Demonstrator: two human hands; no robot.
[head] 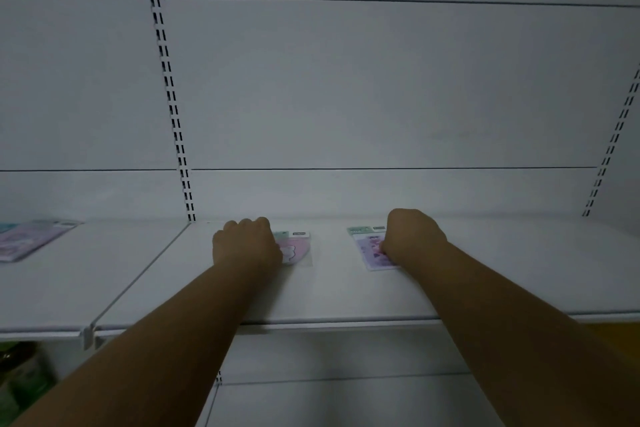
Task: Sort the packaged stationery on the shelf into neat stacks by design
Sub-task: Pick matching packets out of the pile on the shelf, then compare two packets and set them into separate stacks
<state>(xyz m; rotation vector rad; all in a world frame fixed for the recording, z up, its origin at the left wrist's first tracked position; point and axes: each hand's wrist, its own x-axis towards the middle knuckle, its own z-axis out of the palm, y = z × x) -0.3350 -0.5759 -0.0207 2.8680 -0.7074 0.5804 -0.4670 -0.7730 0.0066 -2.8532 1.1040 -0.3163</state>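
We square each stack: left hand (246, 242) curled on pink plastic-wrapped pack (294, 248), right hand (412, 236) on lilac plastic-wrapped pack (372, 250); fingers hidden, grip unclear.

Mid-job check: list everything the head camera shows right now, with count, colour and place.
Pink packet: one, pink with a white figure and a green header, middle of the shelf, partly under the left hand.
Lilac packet: one, lilac with a green header, to the right of the pink packet, partly under the right hand.
Pastel packets: count unclear, lilac and teal, blurred, on the neighbouring shelf at far left.
Shelf: one, white, across the middle.
Slotted uprights: two, white with dark slots, on the back panel.
Green goods: blurred, lower left, under the shelf.
Left hand: fingers curled, on the pink packet.
Right hand: fingers curled, on the lilac packet.
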